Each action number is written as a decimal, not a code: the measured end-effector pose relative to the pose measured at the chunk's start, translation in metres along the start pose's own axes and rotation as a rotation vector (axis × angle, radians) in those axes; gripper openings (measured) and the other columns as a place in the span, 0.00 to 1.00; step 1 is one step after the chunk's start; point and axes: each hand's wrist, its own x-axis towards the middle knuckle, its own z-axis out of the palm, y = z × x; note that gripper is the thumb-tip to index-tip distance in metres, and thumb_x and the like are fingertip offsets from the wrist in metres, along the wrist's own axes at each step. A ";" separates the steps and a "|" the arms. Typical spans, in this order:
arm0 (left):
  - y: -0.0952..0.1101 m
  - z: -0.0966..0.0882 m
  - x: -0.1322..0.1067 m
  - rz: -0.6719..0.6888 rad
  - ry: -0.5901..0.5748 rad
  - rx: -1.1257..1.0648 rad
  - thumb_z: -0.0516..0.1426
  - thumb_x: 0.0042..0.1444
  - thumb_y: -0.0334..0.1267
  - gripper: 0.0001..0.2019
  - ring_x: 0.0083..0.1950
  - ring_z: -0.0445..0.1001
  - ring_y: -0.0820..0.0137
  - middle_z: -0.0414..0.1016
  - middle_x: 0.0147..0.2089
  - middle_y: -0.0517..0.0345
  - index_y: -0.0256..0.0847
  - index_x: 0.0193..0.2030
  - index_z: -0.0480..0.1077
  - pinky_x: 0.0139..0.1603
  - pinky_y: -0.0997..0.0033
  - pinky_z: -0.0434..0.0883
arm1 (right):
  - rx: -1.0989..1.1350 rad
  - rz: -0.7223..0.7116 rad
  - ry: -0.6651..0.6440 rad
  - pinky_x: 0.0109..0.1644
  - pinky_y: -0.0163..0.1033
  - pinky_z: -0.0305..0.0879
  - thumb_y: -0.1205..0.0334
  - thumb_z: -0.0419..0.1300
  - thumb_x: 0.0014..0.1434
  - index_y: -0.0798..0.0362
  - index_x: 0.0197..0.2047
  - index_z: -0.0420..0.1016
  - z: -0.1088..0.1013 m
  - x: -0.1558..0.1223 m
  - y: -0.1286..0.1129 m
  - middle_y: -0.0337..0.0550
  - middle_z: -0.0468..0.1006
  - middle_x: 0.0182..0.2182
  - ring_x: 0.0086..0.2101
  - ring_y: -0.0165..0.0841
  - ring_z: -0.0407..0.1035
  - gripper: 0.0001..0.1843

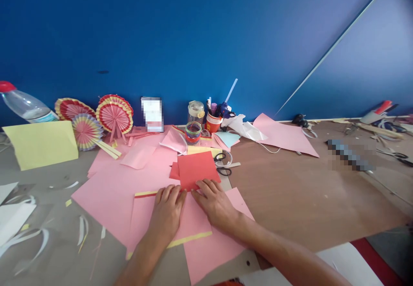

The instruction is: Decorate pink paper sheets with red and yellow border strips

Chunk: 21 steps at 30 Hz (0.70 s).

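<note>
Paper (197,167), red and flat, lies on pink sheets (196,223), both hands at its near edge. The left hand (169,208) is at its near left corner, fingers side by side and slightly bent, index and thumb close to that corner. The right hand (216,204) reaches over its near right part, fingers bent, tips down on it, thumb at its near edge. Whether either hand pinches it or only presses, I cannot tell. A smaller red piece (174,172) shows at its left side; scissors (225,172) lie just right of it. Behind it stand a jar (192,134) and a cup (213,124) of pens; beyond it to the left are a phone (152,113) and fans (115,116).
</note>
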 end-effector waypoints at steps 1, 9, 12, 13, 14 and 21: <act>0.000 0.001 0.000 -0.003 -0.004 0.000 0.46 0.56 0.22 0.20 0.52 0.64 0.56 0.73 0.49 0.44 0.35 0.49 0.73 0.52 0.53 0.63 | -0.003 -0.005 -0.009 0.54 0.51 0.55 0.74 0.54 0.55 0.56 0.54 0.70 0.001 0.000 -0.001 0.57 0.67 0.52 0.50 0.45 0.57 0.23; -0.003 0.002 -0.007 -0.074 -0.019 -0.064 0.44 0.55 0.21 0.25 0.53 0.66 0.59 0.70 0.53 0.43 0.35 0.59 0.65 0.53 0.55 0.64 | 0.001 0.015 -0.046 0.52 0.50 0.57 0.74 0.54 0.55 0.56 0.54 0.70 0.000 0.002 -0.002 0.56 0.68 0.51 0.48 0.44 0.58 0.23; -0.003 -0.001 -0.008 -0.106 0.013 -0.081 0.45 0.56 0.22 0.23 0.54 0.65 0.58 0.69 0.54 0.43 0.37 0.55 0.68 0.53 0.55 0.64 | 0.013 0.012 -0.031 0.51 0.50 0.57 0.75 0.53 0.54 0.56 0.54 0.70 -0.001 0.002 -0.003 0.56 0.68 0.50 0.48 0.44 0.58 0.23; -0.003 -0.002 -0.008 -0.107 0.017 -0.072 0.45 0.56 0.22 0.22 0.54 0.65 0.58 0.69 0.53 0.43 0.39 0.53 0.70 0.54 0.54 0.64 | 0.017 0.012 -0.030 0.51 0.50 0.57 0.75 0.53 0.54 0.56 0.54 0.70 -0.001 0.002 -0.003 0.56 0.68 0.50 0.48 0.44 0.58 0.23; -0.002 -0.003 -0.008 -0.100 0.017 -0.060 0.46 0.55 0.22 0.22 0.54 0.65 0.57 0.70 0.52 0.44 0.40 0.51 0.72 0.54 0.54 0.63 | 0.021 0.015 -0.032 0.51 0.50 0.56 0.75 0.53 0.54 0.56 0.54 0.70 -0.001 0.002 -0.003 0.56 0.68 0.51 0.48 0.44 0.58 0.23; 0.001 -0.005 -0.006 -0.056 -0.001 0.008 0.47 0.54 0.21 0.23 0.51 0.65 0.58 0.73 0.49 0.48 0.45 0.49 0.74 0.52 0.53 0.62 | 0.000 0.014 -0.051 0.52 0.51 0.56 0.74 0.54 0.53 0.56 0.55 0.69 0.003 0.001 -0.001 0.55 0.68 0.51 0.49 0.45 0.57 0.25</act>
